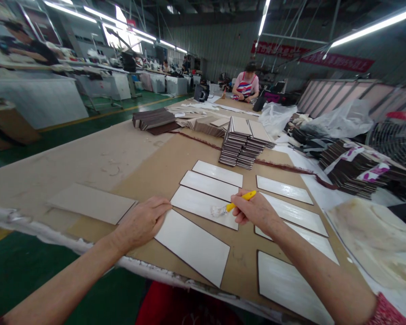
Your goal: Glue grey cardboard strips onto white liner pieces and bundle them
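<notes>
My right hand (253, 208) is closed around the yellow handle of a brush (239, 201). The white bristles rest on a white-coated rectangular panel (196, 201), whose surface looks wet. My left hand (147, 221) has its fingers together at the left corner of that panel, where a second white panel (194, 248) lies close below. Its fingertips press the panel edge; the thumb is partly hidden. Above lie two more glossy panels, one of them a narrow strip (218, 173). Another column of coated panels (297, 212) lies under and beyond my right forearm.
A beige panel (93, 203) lies at the left. Behind stand stacked panels (242, 144) and a dark stack (155, 119). At right are a bundled stack (357, 169), plastic bags (338, 122) and a cream-coloured sheet (372, 239). A co-worker (246, 85) sits at the table's far end.
</notes>
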`<action>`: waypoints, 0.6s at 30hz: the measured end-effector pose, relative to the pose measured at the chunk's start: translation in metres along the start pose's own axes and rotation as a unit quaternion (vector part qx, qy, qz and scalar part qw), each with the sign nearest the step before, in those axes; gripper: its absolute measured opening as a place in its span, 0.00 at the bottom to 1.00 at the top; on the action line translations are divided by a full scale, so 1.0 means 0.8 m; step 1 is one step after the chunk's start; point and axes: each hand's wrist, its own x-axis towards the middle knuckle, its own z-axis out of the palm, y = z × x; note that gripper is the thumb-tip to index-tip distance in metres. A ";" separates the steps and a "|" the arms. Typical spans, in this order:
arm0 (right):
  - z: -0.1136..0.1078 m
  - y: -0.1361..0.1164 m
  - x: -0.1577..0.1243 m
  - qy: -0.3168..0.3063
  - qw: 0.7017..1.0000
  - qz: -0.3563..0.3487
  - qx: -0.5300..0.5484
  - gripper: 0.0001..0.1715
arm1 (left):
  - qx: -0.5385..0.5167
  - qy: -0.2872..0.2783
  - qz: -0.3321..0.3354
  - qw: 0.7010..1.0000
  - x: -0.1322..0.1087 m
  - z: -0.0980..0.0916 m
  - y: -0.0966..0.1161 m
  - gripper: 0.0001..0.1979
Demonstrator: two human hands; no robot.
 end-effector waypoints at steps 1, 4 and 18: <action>-0.007 0.005 -0.003 0.005 1.000 0.000 -0.002 0.09 | 0.001 0.002 0.003 1.000 0.000 0.001 -0.001 0.15; -0.024 0.020 -0.012 0.019 1.000 0.003 -0.009 0.09 | 0.000 0.007 0.006 1.000 -0.001 0.002 -0.003 0.15; -0.065 0.040 -0.039 0.058 0.998 -0.026 0.020 0.13 | 0.013 -0.007 0.001 1.000 -0.001 0.002 -0.002 0.15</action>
